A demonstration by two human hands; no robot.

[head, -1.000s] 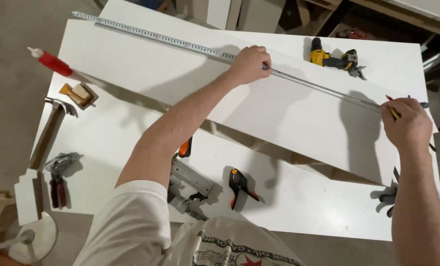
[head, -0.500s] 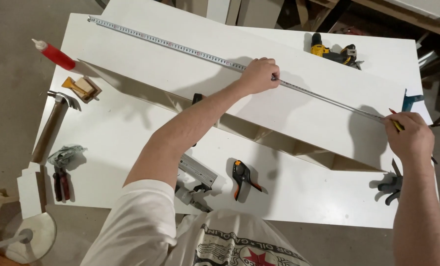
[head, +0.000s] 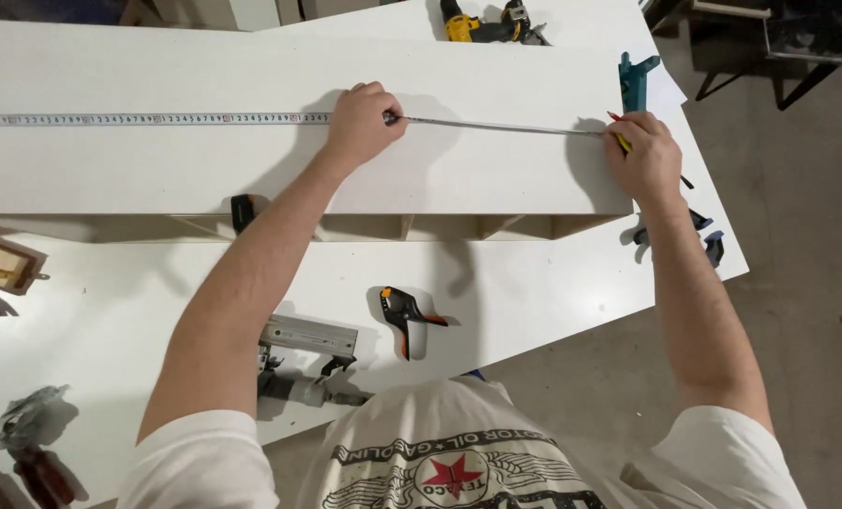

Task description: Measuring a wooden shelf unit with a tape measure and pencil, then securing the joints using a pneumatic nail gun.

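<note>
The person wears a white short-sleeved T-shirt with a red star and black lettering; both forearms are bare.

Head camera looks steeply down, close over the white workbench [head: 534, 283].

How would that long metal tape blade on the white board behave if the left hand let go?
The long metal measuring tape blade lies flat on the raised white board, pinned by the left hand, so it probably flexes easily. Thin and light, it would likely slide or spring sideways on the smooth surface.
</note>
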